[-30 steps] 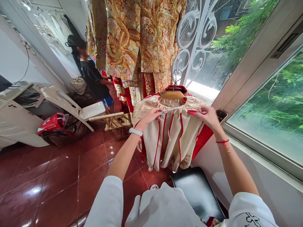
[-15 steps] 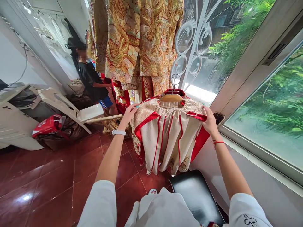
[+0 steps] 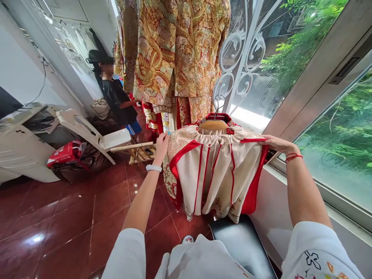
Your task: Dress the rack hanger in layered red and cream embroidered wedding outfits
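Soft, light cream-and-red embroidered robe (image 3: 215,174) hangs from wooden hanger (image 3: 214,124) on window grille (image 3: 241,58). R hand (image 3: 276,144): grip open, flat on shoulder trim. L hand (image 3: 162,150) at opposite edge, grip unclear. Likely best held at shoulders.

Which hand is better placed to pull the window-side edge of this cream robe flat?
Probably the right hand: its fingers lie along the red trim at the window-side shoulder of the robe. The left hand sits at the opposite shoulder, with the hanging robe between it and that edge.
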### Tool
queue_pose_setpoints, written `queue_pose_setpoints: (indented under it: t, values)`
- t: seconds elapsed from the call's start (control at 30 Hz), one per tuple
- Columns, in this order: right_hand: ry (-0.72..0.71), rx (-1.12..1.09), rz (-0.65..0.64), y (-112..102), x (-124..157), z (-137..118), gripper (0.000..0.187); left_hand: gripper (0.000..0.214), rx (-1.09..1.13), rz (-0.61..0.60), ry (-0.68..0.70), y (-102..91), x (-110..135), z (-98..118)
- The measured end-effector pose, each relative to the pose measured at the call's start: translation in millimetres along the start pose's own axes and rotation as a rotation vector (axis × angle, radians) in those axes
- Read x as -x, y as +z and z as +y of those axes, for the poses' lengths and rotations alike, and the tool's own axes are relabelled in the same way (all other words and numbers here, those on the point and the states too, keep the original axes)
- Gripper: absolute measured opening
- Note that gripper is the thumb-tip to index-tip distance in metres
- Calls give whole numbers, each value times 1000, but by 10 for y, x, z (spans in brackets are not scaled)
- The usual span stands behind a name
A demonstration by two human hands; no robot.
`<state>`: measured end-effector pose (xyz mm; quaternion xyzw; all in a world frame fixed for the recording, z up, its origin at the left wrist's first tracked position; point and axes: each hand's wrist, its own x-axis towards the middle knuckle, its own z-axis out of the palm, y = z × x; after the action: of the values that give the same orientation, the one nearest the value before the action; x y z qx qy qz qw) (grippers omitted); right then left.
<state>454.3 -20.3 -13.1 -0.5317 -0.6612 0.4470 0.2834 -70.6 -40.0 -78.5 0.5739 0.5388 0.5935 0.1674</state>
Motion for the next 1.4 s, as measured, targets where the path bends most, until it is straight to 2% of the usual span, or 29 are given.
queue_pose_setpoints:
  t: [0.1, 0.23, 0.3, 0.43, 0.5, 0.6, 0.73, 0.8, 0.97, 1.07, 1.17, 1.27, 1.33, 1.4]
  values:
    - [-50, -41, 57, 136, 15, 85, 58, 35, 16, -88, -6, -31, 106, -4]
    - [-303, 112, 315, 382, 41, 109, 86, 62, -75, -239, 79, -89, 189, 49]
    - [-395, 191, 434, 493, 46, 86, 82, 65, -127, -228, 112, -86, 222, 82]
    - [-495, 283, 581, 715, 17, 64, 57, 49, -231, -101, 118, -27, 253, 117]
    - [-504, 315, 691, 821, -18, 82, 54, 41, -276, -56, 119, -8, 239, 114]
    - [-501, 377, 812, 931, -47, 143, 57, 34, -285, -55, 134, -6, 208, 77]
    - [-528, 432, 760, 992, 29, 229, 68, 40, -185, -49, 170, 30, 226, -25]
    - [-500, 469, 803, 1050, 72, 249, 71, 44, -134, -38, 167, 79, 251, -76]
    - [-377, 553, 1150, 1358, 39, 277, 79, 44, -72, 16, 138, 176, 267, -132]
    - [-382, 534, 1256, 1496, -3, 324, 78, 44, -52, 24, 140, 181, 260, -146]
    - [-403, 489, 1252, 1530, -27, 349, 79, 46, -41, 23, 153, 172, 263, -170]
    - [-422, 417, 1172, 1493, -21, 322, 75, 50, -36, 11, 153, 158, 257, -190]
    - [-441, 378, 1067, 1444, 93, 316, 73, 53, -34, -11, 155, 136, 245, -204]
    - [-429, 354, 906, 1395, 391, 362, 75, 56, -21, -33, 155, 98, 259, -233]
